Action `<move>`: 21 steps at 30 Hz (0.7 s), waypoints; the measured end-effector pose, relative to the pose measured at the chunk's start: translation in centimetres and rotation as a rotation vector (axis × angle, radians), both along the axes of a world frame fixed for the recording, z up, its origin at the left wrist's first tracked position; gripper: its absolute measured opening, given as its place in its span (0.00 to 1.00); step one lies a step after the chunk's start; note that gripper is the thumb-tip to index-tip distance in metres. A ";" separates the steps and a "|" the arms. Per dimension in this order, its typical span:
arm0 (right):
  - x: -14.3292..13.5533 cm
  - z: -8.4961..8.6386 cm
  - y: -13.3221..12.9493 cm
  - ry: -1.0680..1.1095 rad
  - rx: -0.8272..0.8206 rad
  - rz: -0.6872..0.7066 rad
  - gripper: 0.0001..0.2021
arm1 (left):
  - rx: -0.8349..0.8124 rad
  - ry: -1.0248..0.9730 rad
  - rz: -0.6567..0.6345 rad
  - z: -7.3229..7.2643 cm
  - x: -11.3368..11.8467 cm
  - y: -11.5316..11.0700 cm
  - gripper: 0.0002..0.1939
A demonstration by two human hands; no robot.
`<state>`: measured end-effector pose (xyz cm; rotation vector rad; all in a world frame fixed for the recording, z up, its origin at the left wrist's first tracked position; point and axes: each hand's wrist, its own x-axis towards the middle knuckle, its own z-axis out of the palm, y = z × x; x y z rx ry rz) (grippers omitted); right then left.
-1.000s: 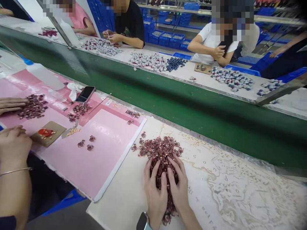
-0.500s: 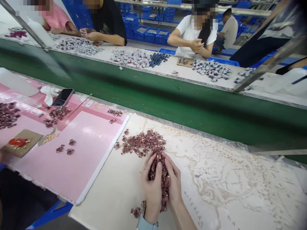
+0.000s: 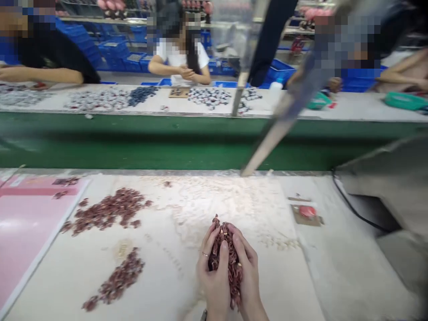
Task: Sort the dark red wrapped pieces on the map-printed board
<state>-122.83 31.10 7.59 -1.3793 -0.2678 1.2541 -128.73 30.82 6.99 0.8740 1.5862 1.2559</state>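
Pale map-printed bench (image 3: 301,276), lettering blurred; left hand (image 3: 216,276) and right hand (image 3: 245,272) cupping dark-red parts (image 3: 227,256)

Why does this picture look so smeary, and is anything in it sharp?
Head view: motion blur smears the far bench and the slanted metal bar; the left hand and right hand, cupped around reddish small parts, are sharpest; lighting is soft and even, with mild glare on the pink sheet.

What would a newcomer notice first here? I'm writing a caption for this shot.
Both hands, left hand and right hand, cupped together around a heap of small dark red parts low in the middle. Left of them, two loose piles lie on the pale mat; a green belt runs behind.
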 end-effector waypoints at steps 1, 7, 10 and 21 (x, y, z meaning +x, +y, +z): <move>2.8 0.4 -1.5 -0.011 0.001 -0.036 0.21 | -0.009 -0.013 -0.020 0.4 2.9 -1.3 0.16; 20.2 2.1 -13.2 -0.108 -0.053 -0.303 0.21 | -0.022 -0.119 -0.190 3.0 21.4 -11.4 0.13; 28.0 2.8 -20.3 -0.162 -0.094 -0.498 0.21 | -0.007 -0.153 -0.304 3.8 30.0 -17.6 0.12; 53.0 5.5 -27.8 -0.315 0.021 -0.731 0.16 | -0.064 -0.207 -0.697 5.2 54.4 -23.8 0.21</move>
